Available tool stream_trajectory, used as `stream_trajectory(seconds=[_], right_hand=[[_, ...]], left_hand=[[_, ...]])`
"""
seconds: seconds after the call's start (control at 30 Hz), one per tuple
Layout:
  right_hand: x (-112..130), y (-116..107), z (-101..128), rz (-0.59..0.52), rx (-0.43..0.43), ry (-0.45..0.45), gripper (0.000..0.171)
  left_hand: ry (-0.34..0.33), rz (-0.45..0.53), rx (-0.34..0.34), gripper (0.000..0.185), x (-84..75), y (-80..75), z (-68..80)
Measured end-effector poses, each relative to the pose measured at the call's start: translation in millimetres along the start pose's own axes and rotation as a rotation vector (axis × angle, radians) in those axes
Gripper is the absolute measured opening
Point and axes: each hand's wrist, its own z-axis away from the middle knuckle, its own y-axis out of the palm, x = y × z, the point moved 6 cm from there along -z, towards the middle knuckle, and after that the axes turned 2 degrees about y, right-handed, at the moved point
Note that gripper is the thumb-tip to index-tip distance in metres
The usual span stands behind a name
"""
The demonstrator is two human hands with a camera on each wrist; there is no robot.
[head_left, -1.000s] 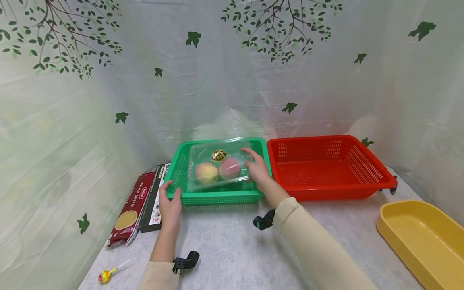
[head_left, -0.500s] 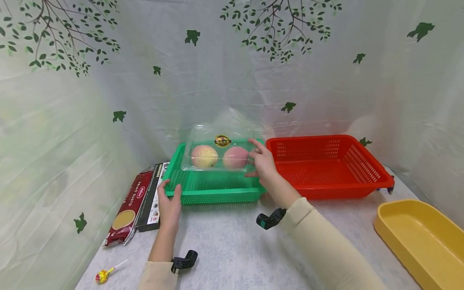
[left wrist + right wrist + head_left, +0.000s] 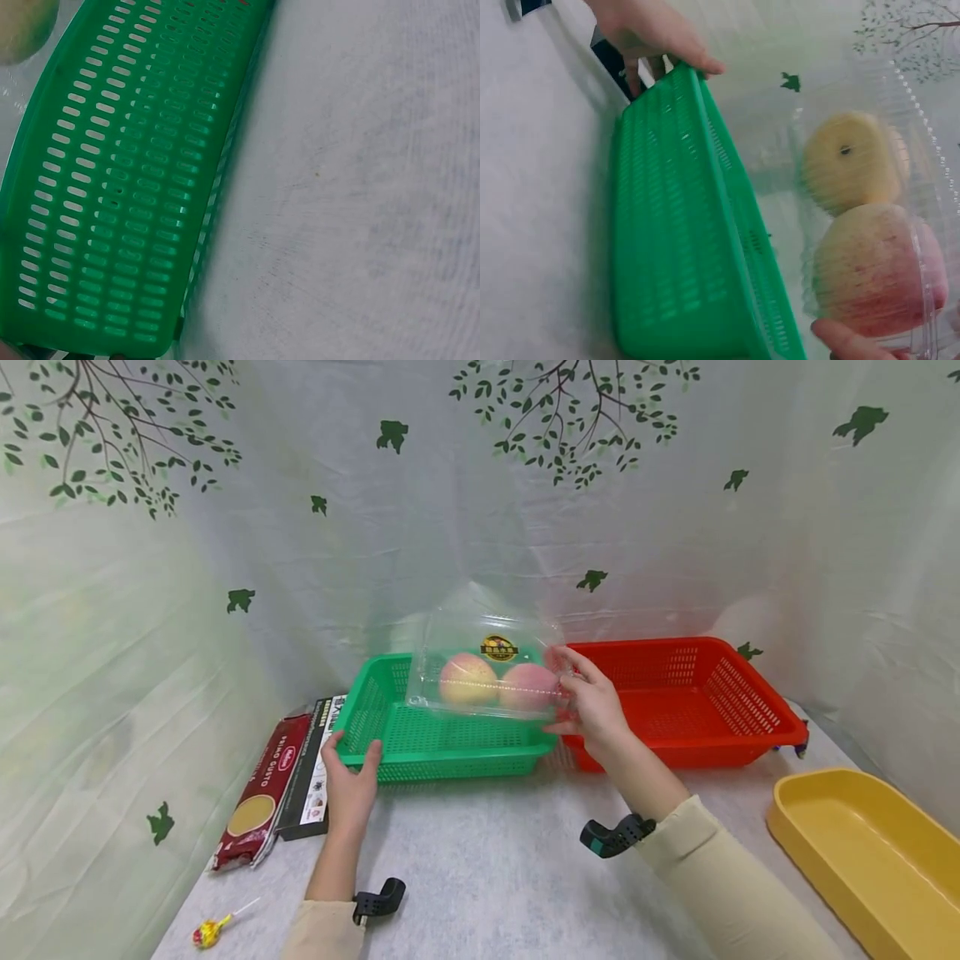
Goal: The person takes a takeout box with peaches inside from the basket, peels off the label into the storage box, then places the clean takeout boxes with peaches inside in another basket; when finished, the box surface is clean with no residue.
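Head view shows, nearest, a lollipop (image 3: 211, 931) lying well in front of the green basket (image 3: 442, 747). The left hand (image 3: 351, 783) grips that basket's front left corner, thumb hooked over the rim. Pasta packets (image 3: 285, 785) lie just left of the basket. Above the basket's right half, the right hand (image 3: 596, 706) pinches a clear box (image 3: 487, 668) holding two apples, lifted clear. Right of it sit a red basket (image 3: 750, 727) and yellow tray (image 3: 870, 852).

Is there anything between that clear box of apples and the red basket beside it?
Nothing visible does. The right hand holds the clear box of apples above the green basket, and the red basket alongside lies open.
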Motion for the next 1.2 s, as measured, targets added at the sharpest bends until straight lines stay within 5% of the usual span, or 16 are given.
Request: stream_trajectory(seconds=[0.13, 0.43, 0.7, 1.2], right_hand=[[-4.1, -16.1, 13.5, 0.030, 0.000, 0.033, 0.047], [-10.3, -45.9, 46.5, 0.018, 0.003, 0.052, 0.048], [-19.8, -67.0, 73.8, 0.065, -0.001, 0.076, 0.050], [-44.4, -89.2, 124.8, 0.140, -0.019, 0.151, 0.055]], left_hand=[[0.006, -0.023, -0.004, 0.082, -0.7, -0.4, 0.5], [-0.043, -0.072, 0.150, 0.114, 3.7, -0.1, -4.0], [0.020, -0.039, 0.095, 0.112, 4.3, 5.4, -3.2], [0.008, 0.007, 0.142, 0.096, 1.7, 6.0, -1.0]])
